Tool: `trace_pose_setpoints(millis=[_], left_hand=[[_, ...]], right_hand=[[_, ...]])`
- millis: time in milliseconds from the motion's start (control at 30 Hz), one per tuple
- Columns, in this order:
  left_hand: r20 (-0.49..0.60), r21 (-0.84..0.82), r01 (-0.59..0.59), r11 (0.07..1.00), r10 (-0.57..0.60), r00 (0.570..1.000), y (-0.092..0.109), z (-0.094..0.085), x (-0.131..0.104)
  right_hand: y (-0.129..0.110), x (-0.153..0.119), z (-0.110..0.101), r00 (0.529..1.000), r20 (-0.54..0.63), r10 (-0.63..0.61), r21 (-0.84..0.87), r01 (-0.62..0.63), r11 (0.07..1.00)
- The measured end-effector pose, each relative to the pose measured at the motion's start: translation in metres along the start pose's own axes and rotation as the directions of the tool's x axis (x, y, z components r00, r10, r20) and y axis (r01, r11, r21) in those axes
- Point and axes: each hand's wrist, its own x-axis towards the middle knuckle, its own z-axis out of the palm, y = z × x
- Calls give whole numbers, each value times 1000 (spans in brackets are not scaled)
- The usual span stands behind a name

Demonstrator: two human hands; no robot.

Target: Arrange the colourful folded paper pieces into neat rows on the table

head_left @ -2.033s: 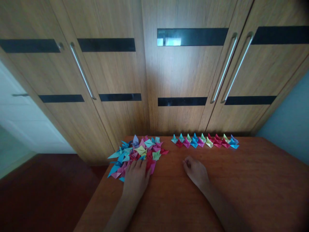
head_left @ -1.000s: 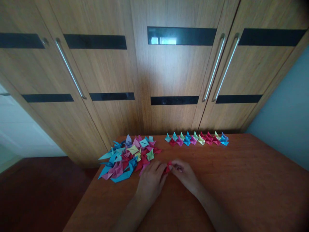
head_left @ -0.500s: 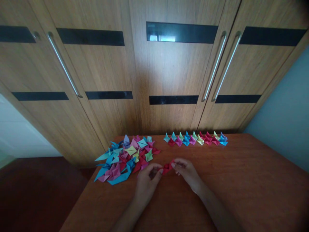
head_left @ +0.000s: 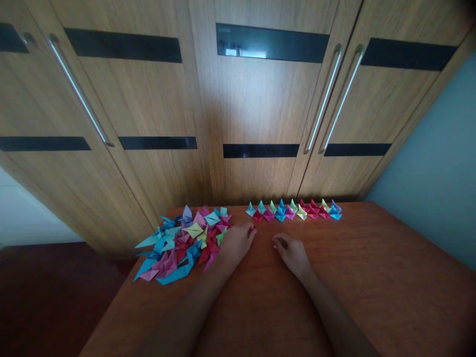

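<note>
My left hand [head_left: 237, 241] is closed on a small red origami piece [head_left: 254, 229], and only a bit of the red paper shows past its fingertips. That hand is beside the right edge of a loose pile of folded-paper origami [head_left: 174, 248] in blue, pink, red, yellow and green, and covers part of it. Just below the neat rows of small origami pieces [head_left: 280, 213], the red piece is held over the table. My right hand [head_left: 292, 251] is further right over the table, its fingers curled together with nothing visible in them.
The brown wooden table [head_left: 372, 282] carries the pile at its left and the two rows along its far edge. Behind it stands a wooden wardrobe [head_left: 256, 109] with metal handles and dark strips. A pale blue wall [head_left: 431, 139] is at the right.
Both hands were on the red origami piece; my right hand has let go and moved right. My left hand has carried the piece up towards the rows. The view has shifted slightly.
</note>
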Motion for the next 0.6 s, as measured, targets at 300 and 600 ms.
trace_pose_setpoints(millis=[300, 600], left_hand=[[88, 77, 33, 996, -40, 995, 4, 14, 19], [98, 106, 13, 994, -23, 995, 4, 23, 24]], right_hand=[[-7, -1, 1, 999, 38, -17, -83, 20, 996], [-6, 0, 2, 999, 51, -18, -100, 23, 995]])
